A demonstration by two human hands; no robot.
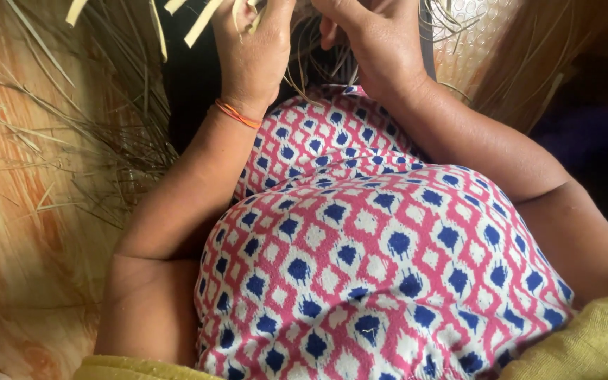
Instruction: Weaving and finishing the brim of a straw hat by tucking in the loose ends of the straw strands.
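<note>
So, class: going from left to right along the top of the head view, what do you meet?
Loose dry straw on the orange mat → pale flat strips → left hand with an orange wrist thread → right hand → golden fibres.

Strips point(202, 24): you see pale, flat, matt slivers, cane or bamboo by the look.
Dry fibres point(117, 134): thin, rough, straw-like strands.
Floor point(15, 232): glossy wood-grain sheet, orange and cream.
Dress point(360, 260): your printed cloth, soft and matt.
Wrist thread point(237, 114): orange string.
</note>
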